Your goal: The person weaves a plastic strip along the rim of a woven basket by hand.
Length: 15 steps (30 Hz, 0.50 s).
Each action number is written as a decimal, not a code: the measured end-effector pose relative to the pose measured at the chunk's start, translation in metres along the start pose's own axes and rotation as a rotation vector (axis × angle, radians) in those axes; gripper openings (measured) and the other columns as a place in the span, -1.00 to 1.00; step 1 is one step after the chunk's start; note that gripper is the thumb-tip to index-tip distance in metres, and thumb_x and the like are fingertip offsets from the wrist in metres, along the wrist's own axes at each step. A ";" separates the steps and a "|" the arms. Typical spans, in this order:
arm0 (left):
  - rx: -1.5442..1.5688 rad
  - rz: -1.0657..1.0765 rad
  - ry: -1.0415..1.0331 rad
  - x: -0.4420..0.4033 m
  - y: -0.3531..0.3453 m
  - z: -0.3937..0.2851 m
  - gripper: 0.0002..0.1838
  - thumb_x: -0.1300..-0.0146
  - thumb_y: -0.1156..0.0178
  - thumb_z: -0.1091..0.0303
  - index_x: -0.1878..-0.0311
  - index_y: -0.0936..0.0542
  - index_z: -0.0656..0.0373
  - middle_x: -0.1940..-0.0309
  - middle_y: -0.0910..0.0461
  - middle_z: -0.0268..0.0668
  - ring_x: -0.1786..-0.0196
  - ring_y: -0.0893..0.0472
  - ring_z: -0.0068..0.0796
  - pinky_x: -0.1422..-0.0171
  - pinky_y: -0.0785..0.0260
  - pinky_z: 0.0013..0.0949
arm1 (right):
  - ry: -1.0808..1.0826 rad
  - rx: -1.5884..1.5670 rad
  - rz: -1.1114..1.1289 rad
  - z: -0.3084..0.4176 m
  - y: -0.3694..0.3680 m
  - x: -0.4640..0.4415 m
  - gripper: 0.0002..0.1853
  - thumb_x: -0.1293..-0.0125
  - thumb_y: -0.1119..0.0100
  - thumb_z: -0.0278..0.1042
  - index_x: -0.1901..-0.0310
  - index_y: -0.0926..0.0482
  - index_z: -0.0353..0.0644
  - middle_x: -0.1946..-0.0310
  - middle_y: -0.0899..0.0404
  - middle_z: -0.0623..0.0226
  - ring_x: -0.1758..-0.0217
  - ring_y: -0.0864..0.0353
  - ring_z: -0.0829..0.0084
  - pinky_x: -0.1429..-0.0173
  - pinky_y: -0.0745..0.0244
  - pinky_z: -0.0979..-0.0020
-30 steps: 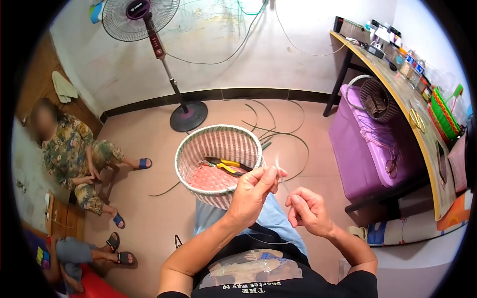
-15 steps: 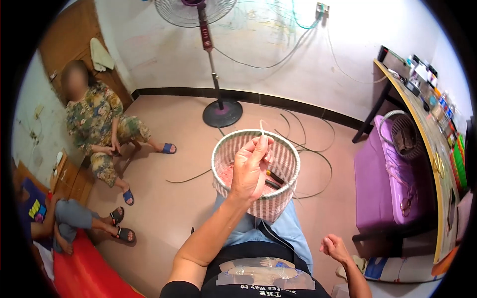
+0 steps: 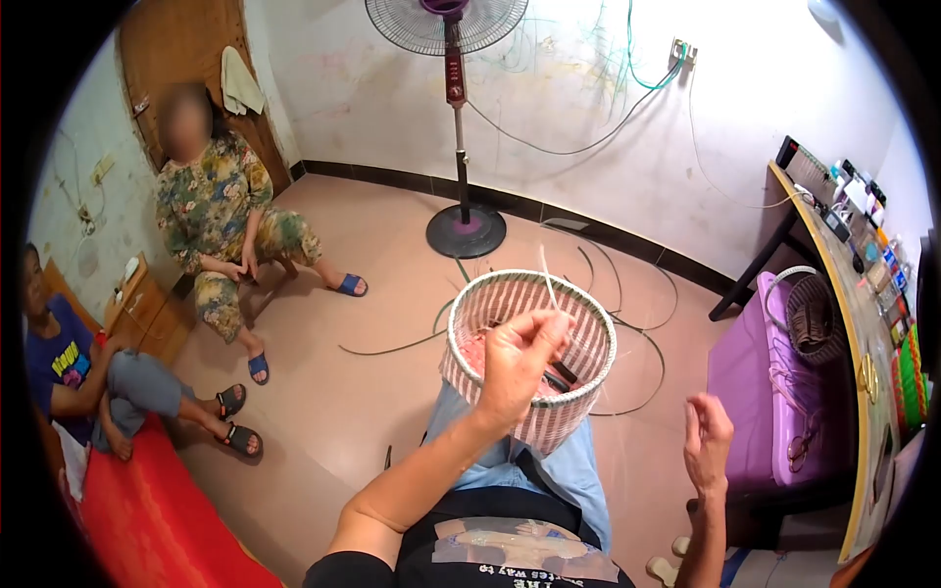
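A round basket, striped brown and white with a pale rim, sits on my lap between my legs. Over its opening, my left hand pinches a thin white strip between thumb and fingers; one end of it sticks upward. My right hand is raised to the right, apart from the basket, with its fingers curled together; whatever it may hold is too small to see. Inside the basket lie dark tool handles, partly covered by my left hand, and some pinkish material.
Long dark strips curl on the floor around the basket. Ahead stands a pedestal fan. A purple box is under a cluttered table on the right. Two people sit at the left, one near a red-covered seat.
My right hand has risen and moved to the right. My left hand still pinches the white strip over the basket. The whole view has shifted, with the room appearing farther right and lower.
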State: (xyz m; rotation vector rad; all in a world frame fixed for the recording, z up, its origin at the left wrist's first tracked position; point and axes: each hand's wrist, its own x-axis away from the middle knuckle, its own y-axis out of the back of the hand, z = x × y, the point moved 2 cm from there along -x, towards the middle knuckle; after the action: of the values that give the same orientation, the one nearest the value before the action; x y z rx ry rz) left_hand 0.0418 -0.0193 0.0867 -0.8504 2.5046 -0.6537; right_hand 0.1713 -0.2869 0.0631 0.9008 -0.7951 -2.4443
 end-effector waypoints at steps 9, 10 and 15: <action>0.010 0.047 0.106 0.026 0.000 -0.009 -0.84 -0.40 -0.18 0.40 0.13 -0.64 0.32 0.38 -0.60 -0.40 0.34 -0.51 -0.70 0.17 -0.39 -0.60 | 0.265 -0.301 0.276 0.116 -0.069 -0.039 -0.93 -0.29 -0.23 -0.52 0.24 -0.60 -0.31 0.60 -0.58 0.18 0.56 -0.62 0.42 0.45 -0.48 0.40; 0.023 0.028 0.083 0.020 0.006 -0.011 -0.84 -0.40 -0.18 0.40 0.13 -0.63 0.32 0.39 -0.59 -0.40 0.34 -0.51 -0.70 0.17 -0.38 -0.60 | 0.237 -0.307 0.342 0.111 -0.067 -0.034 -0.94 -0.29 -0.23 -0.52 0.24 -0.60 -0.31 0.60 -0.58 0.19 0.57 -0.62 0.42 0.46 -0.48 0.40; 0.101 -0.045 0.012 -0.004 0.029 -0.020 -0.85 -0.37 -0.21 0.41 0.13 -0.63 0.32 0.38 -0.57 -0.40 0.32 -0.49 -0.70 0.16 -0.34 -0.62 | -0.034 -0.214 0.544 0.057 -0.048 0.011 -0.93 -0.33 -0.16 -0.52 0.30 -0.58 -0.31 0.62 -0.57 0.26 0.60 -0.56 0.53 0.49 -0.41 0.46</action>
State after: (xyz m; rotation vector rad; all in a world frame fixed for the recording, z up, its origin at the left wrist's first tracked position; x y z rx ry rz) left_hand 0.0209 0.0097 0.0877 -0.8700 2.4463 -0.7955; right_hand 0.1162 -0.2355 0.0631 0.4829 -0.6661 -2.0164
